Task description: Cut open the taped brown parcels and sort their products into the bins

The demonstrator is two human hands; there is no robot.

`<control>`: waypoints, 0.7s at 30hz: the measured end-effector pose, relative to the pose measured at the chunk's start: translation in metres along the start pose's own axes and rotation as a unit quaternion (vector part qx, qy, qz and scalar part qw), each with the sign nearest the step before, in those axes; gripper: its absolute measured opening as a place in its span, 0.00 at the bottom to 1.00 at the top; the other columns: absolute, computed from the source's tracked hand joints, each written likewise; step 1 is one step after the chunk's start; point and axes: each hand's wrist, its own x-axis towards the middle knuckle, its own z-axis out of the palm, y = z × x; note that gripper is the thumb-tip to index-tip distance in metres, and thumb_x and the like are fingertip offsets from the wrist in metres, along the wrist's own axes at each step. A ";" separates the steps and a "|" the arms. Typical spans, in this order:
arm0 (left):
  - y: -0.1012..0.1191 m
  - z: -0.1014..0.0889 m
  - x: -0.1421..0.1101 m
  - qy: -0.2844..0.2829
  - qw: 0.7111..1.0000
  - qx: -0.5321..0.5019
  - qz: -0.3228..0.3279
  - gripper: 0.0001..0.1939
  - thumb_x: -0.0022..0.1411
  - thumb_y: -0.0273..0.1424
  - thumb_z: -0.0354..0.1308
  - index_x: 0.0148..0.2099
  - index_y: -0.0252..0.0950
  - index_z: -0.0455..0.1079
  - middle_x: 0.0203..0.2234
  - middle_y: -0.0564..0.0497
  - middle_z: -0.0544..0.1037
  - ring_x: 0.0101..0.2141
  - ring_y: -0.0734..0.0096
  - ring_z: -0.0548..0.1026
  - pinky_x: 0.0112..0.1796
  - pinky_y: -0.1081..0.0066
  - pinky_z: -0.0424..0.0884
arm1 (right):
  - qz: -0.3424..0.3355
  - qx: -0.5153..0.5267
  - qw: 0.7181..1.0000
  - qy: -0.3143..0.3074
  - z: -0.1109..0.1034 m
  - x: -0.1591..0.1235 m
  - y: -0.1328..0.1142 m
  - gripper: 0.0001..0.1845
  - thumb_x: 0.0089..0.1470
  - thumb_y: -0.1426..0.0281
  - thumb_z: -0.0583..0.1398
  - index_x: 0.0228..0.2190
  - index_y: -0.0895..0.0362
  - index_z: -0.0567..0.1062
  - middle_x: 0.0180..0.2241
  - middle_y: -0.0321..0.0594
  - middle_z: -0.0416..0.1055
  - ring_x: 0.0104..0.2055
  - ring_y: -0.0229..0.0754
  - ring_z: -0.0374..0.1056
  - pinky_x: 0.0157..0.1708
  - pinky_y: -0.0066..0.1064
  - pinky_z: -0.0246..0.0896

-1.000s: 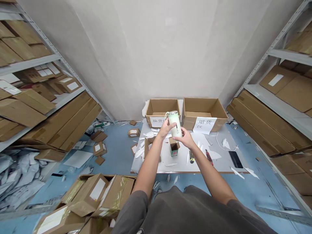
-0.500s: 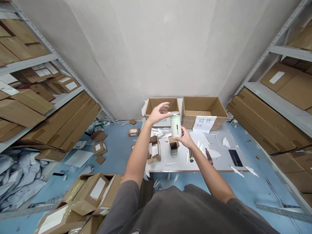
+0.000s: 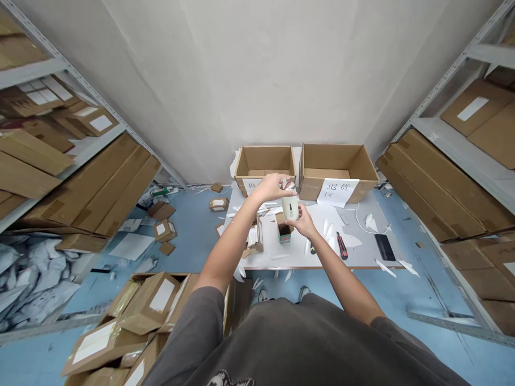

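Observation:
A pale green-white tumbler with dark lettering and a shiny lid is held up over the table. My right hand wraps round the lower part of its body from the right. My left hand has its fingers closed round the lid at the top. Below the tumbler, a small open carton with a green and pink base stands on the white table. Left of that carton lies an opened brown box with white paper in it.
Two large open cardboard boxes, left and right, with paper signs, line the table's back. A red cutter, a phone and paper scraps lie to the right. Cartons are piled at my lower left. Shelves flank both sides.
My left hand has come down from hovering beside the tumbler's top and closed on its lid. My right hand still holds the body. The head view has tilted downward slightly.

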 end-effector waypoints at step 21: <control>-0.091 0.161 -0.038 -0.012 0.987 -0.037 -0.158 0.23 0.52 0.31 0.69 0.52 0.40 0.74 0.39 0.49 0.77 0.41 0.57 0.76 0.47 0.63 0.71 | 0.137 -0.118 0.973 -0.143 -0.005 0.015 0.189 0.68 0.28 0.62 0.78 0.69 0.50 0.61 0.69 0.51 0.64 0.65 0.61 0.67 0.66 0.53 0.61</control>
